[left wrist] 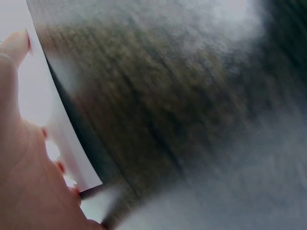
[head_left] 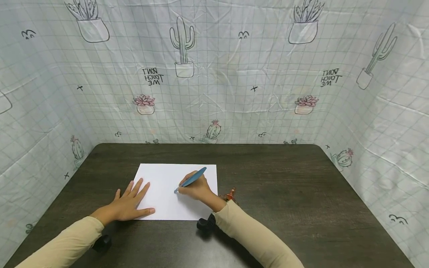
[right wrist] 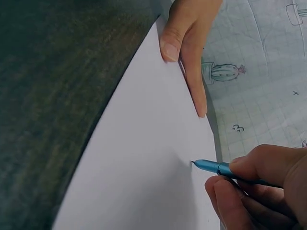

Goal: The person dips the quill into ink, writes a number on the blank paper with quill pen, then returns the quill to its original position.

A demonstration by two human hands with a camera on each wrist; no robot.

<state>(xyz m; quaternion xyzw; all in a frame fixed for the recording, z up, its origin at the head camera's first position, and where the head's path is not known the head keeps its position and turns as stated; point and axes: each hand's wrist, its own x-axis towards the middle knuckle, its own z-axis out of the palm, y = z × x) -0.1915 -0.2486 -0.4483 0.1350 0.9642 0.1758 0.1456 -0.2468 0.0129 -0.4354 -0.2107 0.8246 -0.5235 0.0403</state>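
A blank white sheet of paper (head_left: 157, 178) lies on the dark wooden table. My left hand (head_left: 129, 204) is spread over its left edge, fingers straight and apart, the thumb pointing towards the paper's middle. My right hand (head_left: 198, 188) pinches a blue pen (head_left: 195, 176) between thumb and fingers above the sheet's right half. In the right wrist view, the tip of the pen (right wrist: 206, 166) is at the paper, touching or very close; no line shows clearly. The left wrist view shows the left palm (left wrist: 29, 177) beside a corner of the paper (left wrist: 79, 165).
A small reddish-brown object (head_left: 231, 193), partly hidden by the right wrist, stands at the sheet's right edge. Black wrist cameras sit under both wrists. Bare dark tabletop (head_left: 285, 186) extends to the right. A white cloth (head_left: 214, 85) with cactus drawings hangs around the table.
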